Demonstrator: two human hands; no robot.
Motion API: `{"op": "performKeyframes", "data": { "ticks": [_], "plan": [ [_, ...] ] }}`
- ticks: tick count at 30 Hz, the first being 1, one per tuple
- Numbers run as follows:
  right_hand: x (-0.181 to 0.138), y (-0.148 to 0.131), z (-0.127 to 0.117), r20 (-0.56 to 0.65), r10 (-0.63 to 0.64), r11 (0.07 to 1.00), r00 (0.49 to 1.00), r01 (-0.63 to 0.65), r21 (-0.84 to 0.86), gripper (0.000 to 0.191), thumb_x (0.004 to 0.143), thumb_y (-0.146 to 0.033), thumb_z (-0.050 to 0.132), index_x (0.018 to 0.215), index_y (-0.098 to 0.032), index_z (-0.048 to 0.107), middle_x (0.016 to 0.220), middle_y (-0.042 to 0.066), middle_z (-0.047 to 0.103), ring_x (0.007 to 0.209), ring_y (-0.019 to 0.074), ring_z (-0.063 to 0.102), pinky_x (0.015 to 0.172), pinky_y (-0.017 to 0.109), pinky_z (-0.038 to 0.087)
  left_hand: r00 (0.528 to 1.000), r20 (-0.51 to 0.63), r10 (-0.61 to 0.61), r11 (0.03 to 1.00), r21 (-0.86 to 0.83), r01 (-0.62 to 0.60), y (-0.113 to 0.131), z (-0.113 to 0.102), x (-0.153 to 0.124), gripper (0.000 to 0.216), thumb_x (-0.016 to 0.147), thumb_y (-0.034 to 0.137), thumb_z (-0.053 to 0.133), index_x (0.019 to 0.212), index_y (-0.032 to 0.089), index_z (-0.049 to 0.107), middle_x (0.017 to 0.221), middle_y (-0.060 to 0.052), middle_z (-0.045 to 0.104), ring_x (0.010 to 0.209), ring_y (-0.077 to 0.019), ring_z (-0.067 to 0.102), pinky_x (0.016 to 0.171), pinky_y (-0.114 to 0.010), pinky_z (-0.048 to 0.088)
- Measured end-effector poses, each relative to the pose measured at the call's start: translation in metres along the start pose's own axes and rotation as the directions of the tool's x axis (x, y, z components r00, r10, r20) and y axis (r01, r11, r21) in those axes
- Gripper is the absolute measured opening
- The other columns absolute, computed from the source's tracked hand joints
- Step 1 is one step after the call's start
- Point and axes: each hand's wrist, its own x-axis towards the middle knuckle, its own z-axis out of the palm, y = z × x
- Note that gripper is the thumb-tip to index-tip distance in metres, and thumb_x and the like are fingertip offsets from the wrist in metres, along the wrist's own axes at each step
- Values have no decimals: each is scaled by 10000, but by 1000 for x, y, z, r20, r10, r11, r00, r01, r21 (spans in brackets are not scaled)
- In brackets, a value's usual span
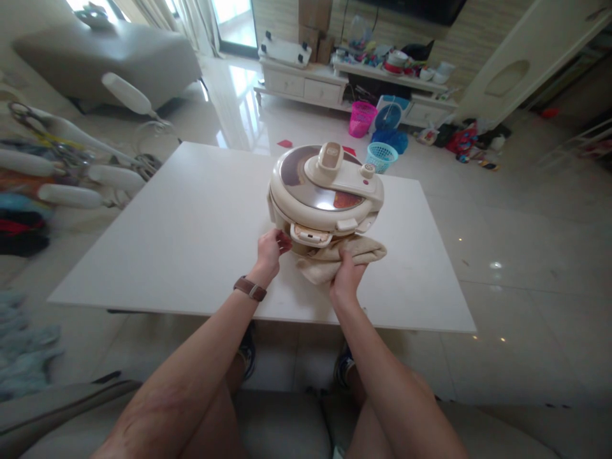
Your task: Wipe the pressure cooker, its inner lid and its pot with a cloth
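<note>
A cream electric pressure cooker point(325, 191) with a shiny lid stands on the white table point(191, 236), towards its near middle. My left hand point(271, 250), with a brown strap on the wrist, is curled against the cooker's lower front left side. My right hand point(347, 275) grips a beige cloth point(356, 252) that is bunched against the cooker's base at the front right.
A clothes rack with hangers and fabric point(57, 172) stands left of the table. Beyond the table are a grey sofa point(115, 57), a low white cabinet point(335, 83) with clutter, a pink basket point(362, 118) and a blue basket point(381, 156) on the tiled floor.
</note>
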Motion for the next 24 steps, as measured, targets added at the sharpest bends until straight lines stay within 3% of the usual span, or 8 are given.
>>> {"op": "performKeyframes", "data": {
  "ticks": [2,4,8,11,14,17,20,24],
  "plan": [
    [-2,-7,-2,8,-95,996,995,95,-1,620,823,-354,681,1399,-252,474,1447,72,598,1335,211,620,1200,480,473,1000,1,4,1000,1,-4,0,0,0,145,680,287,570,577,185,562,611,-18,607,541,-128,550,566,-254,462],
    [-3,-10,-2,13,-99,995,995,99,6,608,829,-370,686,1390,-243,490,1427,75,613,1319,219,629,1205,494,465,1000,7,5,1000,6,-5,-1,0,0,145,679,287,569,577,185,571,604,-21,613,535,-132,549,568,-260,467],
    [7,-4,-3,17,4,1000,1000,-4,-6,591,770,-314,715,1327,-242,529,1325,49,664,1233,202,669,1145,444,524,998,53,13,1000,-7,-12,-2,0,-1,158,673,305,579,572,184,593,582,-36,632,531,-148,567,570,-275,482],
    [26,1,-6,16,176,984,984,-175,-14,537,725,-222,680,1247,-248,560,1189,7,704,1096,181,713,1008,370,608,985,169,29,999,-30,-24,-1,1,-5,151,642,303,580,589,174,640,592,-59,671,548,-167,600,579,-289,501],
    [43,-2,-11,-12,331,944,944,-331,-4,511,705,-192,658,1205,-261,571,1081,-24,722,971,176,730,876,348,650,929,367,32,999,-15,-28,0,1,-10,194,593,278,602,649,139,725,623,-87,720,579,-195,652,606,-311,532],
    [50,-11,-14,0,313,948,950,-313,51,523,706,-191,663,1216,-275,575,1069,-36,728,959,172,728,852,349,655,834,552,4,1000,11,-13,0,2,-15,264,568,265,657,733,103,785,687,-121,768,589,-213,684,615,-324,546],
    [50,-18,-16,34,266,959,963,-268,87,468,715,-183,642,1174,-260,603,1068,-32,732,955,162,725,849,329,651,752,659,0,998,45,-40,-3,4,-20,299,578,285,770,803,92,808,785,-149,804,589,-202,697,616,-307,545],
    [50,-20,-19,-25,264,961,964,-261,92,462,701,-182,642,1157,-252,616,1059,-38,732,928,160,724,845,347,656,753,658,18,994,67,-83,-5,10,-30,466,700,516,831,906,98,812,885,-176,820,594,-190,708,573,-278,519]
  ]
}}
